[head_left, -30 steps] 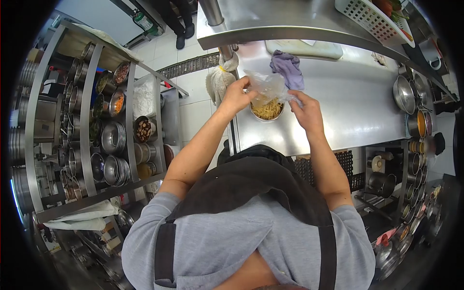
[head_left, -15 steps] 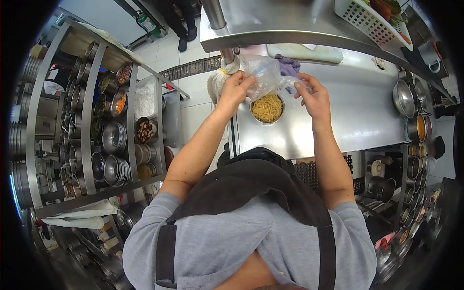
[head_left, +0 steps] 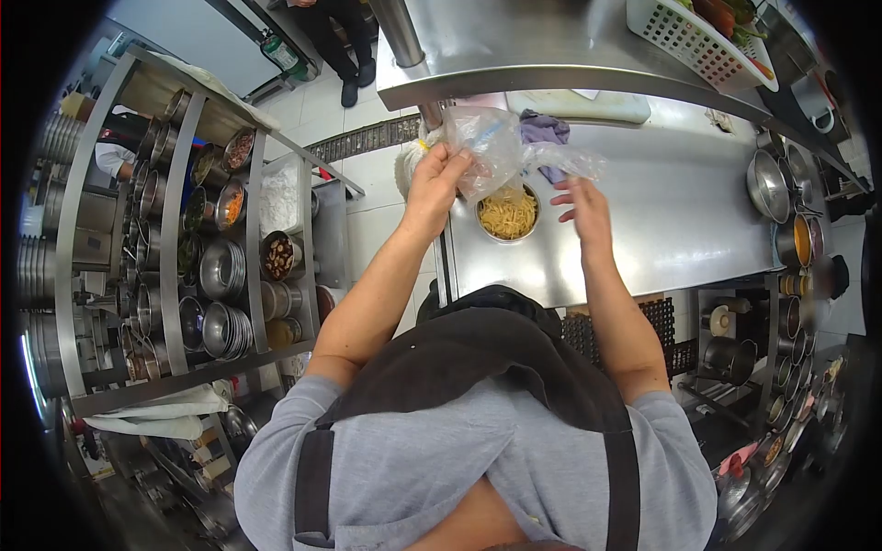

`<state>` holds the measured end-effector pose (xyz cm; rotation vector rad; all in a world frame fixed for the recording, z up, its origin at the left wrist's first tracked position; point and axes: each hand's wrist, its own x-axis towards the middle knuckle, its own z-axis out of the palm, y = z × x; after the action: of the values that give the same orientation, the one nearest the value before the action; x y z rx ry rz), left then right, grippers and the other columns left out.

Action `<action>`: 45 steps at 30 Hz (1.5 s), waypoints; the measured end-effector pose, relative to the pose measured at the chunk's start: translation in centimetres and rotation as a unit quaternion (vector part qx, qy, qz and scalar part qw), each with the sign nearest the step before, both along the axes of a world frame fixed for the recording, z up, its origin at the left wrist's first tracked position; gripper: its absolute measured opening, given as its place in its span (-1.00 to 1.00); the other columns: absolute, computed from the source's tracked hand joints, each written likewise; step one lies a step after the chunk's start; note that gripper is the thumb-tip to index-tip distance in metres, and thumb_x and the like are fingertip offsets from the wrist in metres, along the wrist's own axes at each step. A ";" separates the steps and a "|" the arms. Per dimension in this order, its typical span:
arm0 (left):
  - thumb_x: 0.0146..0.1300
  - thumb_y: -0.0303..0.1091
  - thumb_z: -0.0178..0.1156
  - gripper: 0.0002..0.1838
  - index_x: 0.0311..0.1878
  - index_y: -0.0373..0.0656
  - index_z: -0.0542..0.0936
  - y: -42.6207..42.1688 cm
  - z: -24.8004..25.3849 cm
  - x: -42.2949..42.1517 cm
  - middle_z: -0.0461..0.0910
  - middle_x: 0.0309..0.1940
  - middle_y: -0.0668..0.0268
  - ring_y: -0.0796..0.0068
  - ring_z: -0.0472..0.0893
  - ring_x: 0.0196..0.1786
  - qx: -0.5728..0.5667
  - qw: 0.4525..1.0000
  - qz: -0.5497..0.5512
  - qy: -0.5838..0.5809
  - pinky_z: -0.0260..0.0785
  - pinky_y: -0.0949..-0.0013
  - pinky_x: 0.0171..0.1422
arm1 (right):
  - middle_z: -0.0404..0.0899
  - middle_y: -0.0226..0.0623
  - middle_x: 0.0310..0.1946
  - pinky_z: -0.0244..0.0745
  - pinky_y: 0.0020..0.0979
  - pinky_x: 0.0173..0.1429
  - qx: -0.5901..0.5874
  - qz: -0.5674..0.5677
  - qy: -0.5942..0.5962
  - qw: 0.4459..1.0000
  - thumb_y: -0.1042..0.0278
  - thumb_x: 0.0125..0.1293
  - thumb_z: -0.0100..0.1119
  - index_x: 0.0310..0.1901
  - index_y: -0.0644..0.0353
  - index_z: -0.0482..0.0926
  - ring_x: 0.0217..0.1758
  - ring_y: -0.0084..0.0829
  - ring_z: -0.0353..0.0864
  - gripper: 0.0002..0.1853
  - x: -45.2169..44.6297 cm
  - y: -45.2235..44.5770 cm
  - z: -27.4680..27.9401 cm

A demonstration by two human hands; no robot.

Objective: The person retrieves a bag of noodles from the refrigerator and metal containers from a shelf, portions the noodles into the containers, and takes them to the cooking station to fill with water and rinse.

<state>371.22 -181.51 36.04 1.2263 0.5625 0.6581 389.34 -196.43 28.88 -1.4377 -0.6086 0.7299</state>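
My left hand (head_left: 435, 188) is closed on a clear plastic bag (head_left: 485, 147), gripping its left side between thumb and fingers. The twisted tail of the bag stretches to the right, just above my right hand (head_left: 585, 216). That hand has its fingers apart and appears to hold nothing. Below the bag, on the steel counter, stands a round metal container (head_left: 511, 238) filled with pale yellow strips of food. The bag overlaps the container's far rim. A crumpled purple cloth (head_left: 544, 129) lies behind the bag, partly hidden by its tail.
A raised steel shelf (head_left: 514, 78) spans the counter's far side, carrying a white basket (head_left: 694, 57) of vegetables. A cutting board (head_left: 579, 106) lies beneath it. Metal bowls (head_left: 767, 186) stand at right. A rack (head_left: 170, 230) of food containers is at left; another person's legs (head_left: 335, 41) show beyond.
The bag's tail has come out of my right hand, which has dropped slightly and opened. My left hand, still on the bag, has moved a little left and down.
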 end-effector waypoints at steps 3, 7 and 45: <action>0.36 -0.35 0.01 -0.83 -0.07 -0.20 0.45 -0.1 -0.1 -0.1 0.60 -0.28 0.32 0.56 0.58 -0.26 -0.011 0.999 -0.014 -0.032 0.37 0.52 -0.18 | 0.62 -0.16 -0.21 0.51 -0.42 -0.21 -0.080 0.058 -0.123 0.988 0.12 0.26 0.12 0.10 0.28 0.48 -0.20 -0.36 0.62 -0.52 -0.7 1.7 -2.3; 0.33 -0.38 0.03 -0.82 -0.05 -0.19 0.48 0.1 -0.7 -0.6 0.60 -0.24 0.34 0.56 0.57 -0.18 -0.037 0.995 -0.034 -0.082 0.37 0.48 -0.11 | 0.62 -0.18 -0.18 0.47 -0.37 -0.01 -0.125 0.084 -0.133 0.980 0.26 0.17 0.20 -0.04 0.26 0.58 -0.12 -0.33 0.61 -0.65 -1.1 2.8 -1.0; 0.13 -0.56 0.17 -0.75 -0.09 -0.18 0.51 -1.1 -8.0 -8.6 0.53 -0.07 0.28 0.48 0.52 -0.02 -0.137 0.990 -0.014 -0.021 0.38 0.39 0.07 | 0.58 -0.20 -0.34 0.41 -0.45 -0.11 -0.035 -0.002 -0.312 0.949 0.59 0.12 0.18 -0.32 0.36 0.58 -0.24 -0.39 0.55 -0.91 -8.1 3.1 2.4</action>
<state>362.64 -182.59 28.03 0.9591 0.5795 0.5606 381.27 -193.31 31.31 -1.7422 -1.0699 0.2771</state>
